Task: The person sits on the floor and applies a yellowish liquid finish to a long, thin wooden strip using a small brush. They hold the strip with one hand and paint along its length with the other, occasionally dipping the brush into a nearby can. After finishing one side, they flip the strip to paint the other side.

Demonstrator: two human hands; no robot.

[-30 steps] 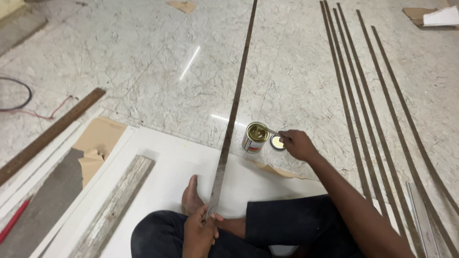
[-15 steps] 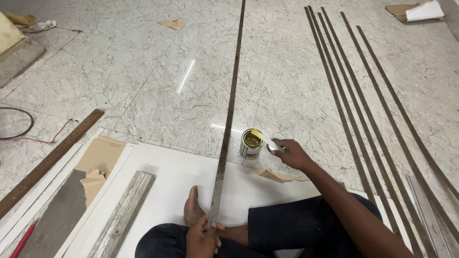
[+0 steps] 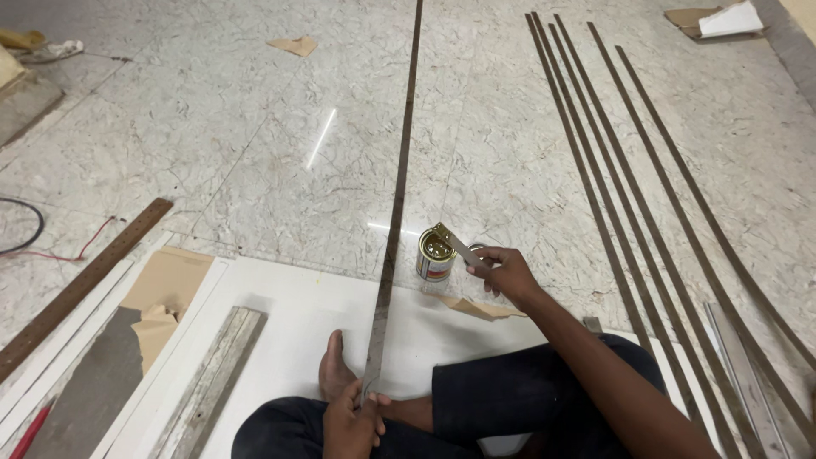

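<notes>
Metal strip (image 3: 395,204), small round tin (image 3: 435,254)

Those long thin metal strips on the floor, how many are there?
5: one strip held by the left hand, four strips lying side by side at right. More may lie beyond view.

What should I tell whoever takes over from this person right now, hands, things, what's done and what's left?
Left hand: grips the near end of the long metal strip, which runs away across the floor.
Right hand: holds a flat spatula, tip at the rim of the small open tin beside the strip.
Tin lid lies just behind the right hand.
More strips lie in a row to the right.
Done: tin opened, strip laid out and held.
Left: whether the held strip is coated cannot be told.
</notes>
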